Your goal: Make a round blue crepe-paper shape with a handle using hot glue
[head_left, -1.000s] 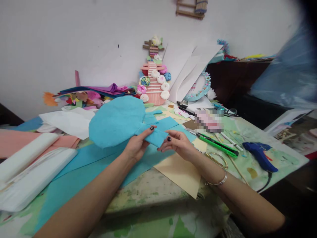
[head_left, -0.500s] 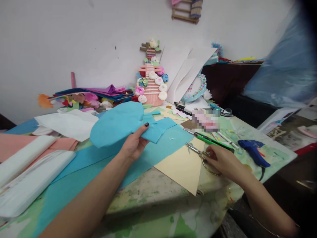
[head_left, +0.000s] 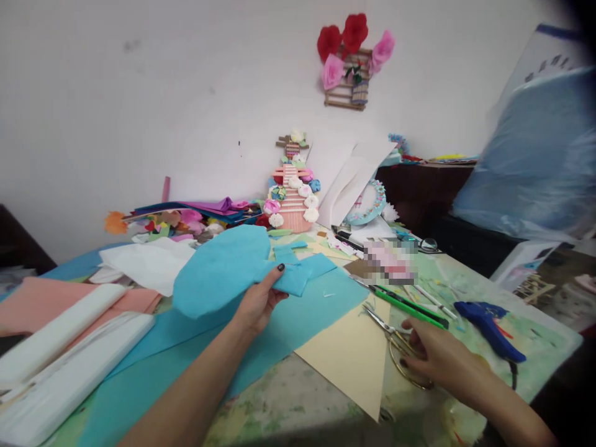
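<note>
My left hand [head_left: 261, 304] pinches light-blue crepe paper [head_left: 223, 267] between thumb and fingers. A broad rounded part hangs to the left of the hand, and smaller folded strips stick out to its right. On the right, the scissors [head_left: 393, 338] lie with their blades over a cream sheet [head_left: 349, 366], their gold handles toward me. Around those handles is my right hand [head_left: 433, 354], thumb and forefinger apart; whether they touch the metal is hard to tell. Under the left hand a larger blue sheet [head_left: 298, 329] spreads across the table.
Beyond the scissors lies a green utility knife [head_left: 410, 306], with a blue glue gun [head_left: 488, 329] and its cord farther right. White paper rolls [head_left: 79, 379] rest at left. A flower-decorated pink guitar-shaped craft [head_left: 293, 208] leans against the wall.
The view has tilted up, so red and pink paper flowers on the wall now show. My right thumb and forefinger have spread farther apart at the scissors. My left hand keeps its hold.
</note>
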`<action>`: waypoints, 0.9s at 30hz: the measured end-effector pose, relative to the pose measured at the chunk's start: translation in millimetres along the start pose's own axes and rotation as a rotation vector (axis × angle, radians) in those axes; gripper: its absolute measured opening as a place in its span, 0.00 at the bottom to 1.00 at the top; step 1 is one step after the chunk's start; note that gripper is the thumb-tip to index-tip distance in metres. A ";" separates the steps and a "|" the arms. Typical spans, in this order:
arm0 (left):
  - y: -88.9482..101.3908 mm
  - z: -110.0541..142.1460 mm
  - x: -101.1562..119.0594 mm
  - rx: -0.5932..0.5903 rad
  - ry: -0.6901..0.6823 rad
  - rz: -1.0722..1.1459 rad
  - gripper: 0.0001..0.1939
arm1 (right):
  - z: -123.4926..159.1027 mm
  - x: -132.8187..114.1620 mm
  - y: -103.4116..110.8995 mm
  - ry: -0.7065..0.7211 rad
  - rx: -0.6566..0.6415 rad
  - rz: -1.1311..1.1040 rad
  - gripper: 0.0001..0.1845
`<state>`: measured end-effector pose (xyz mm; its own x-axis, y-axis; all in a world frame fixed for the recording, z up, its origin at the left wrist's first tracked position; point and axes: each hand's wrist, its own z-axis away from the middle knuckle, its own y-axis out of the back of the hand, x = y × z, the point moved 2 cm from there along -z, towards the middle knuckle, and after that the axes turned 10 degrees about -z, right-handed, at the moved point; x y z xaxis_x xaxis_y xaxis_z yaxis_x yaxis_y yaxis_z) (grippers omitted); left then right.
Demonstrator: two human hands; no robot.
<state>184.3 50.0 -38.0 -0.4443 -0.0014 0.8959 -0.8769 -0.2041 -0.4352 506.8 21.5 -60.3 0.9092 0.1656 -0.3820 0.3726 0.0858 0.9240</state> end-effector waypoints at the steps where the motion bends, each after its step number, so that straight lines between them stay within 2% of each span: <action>1: 0.3 0.3 0.0 -0.006 -0.006 -0.009 0.16 | 1.7 2.9 0.0 -0.013 -0.006 -0.010 0.17; 5: 0.2 1.4 0.5 -0.031 -0.027 -0.044 0.21 | 4.3 10.0 0.5 -0.040 -0.116 -0.057 0.20; 8: 0.8 0.9 0.7 -0.031 -0.042 -0.062 0.23 | 6.2 3.4 3.3 -0.006 -0.143 -0.080 0.22; 12: 1.2 1.0 1.9 -0.024 -0.077 -0.076 0.24 | 12.2 -5.6 5.5 -0.055 -0.110 -0.128 0.27; 16: -1.8 5.1 5.1 -0.058 -0.123 -0.064 0.24 | 16.8 1.0 1.1 -0.081 -0.042 -0.462 0.31; 19: -4.0 7.8 6.7 -0.083 -0.142 -0.039 0.22 | 19.2 2.8 1.2 -0.074 0.082 -0.620 0.28; 23: -4.3 7.7 6.6 -0.080 -0.126 -0.007 0.20 | 24.3 -18.5 8.8 -0.087 0.255 -0.694 0.29; 27: -3.7 7.3 6.8 -0.073 -0.121 0.037 0.16 | 26.5 -57.3 6.5 -0.025 0.233 -0.949 0.29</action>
<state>185.9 43.6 -29.7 -0.4552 -0.1263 0.8814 -0.8733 -0.1299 -0.4696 462.1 -13.4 -32.0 0.2148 0.1064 -0.9709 0.9767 -0.0241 0.2134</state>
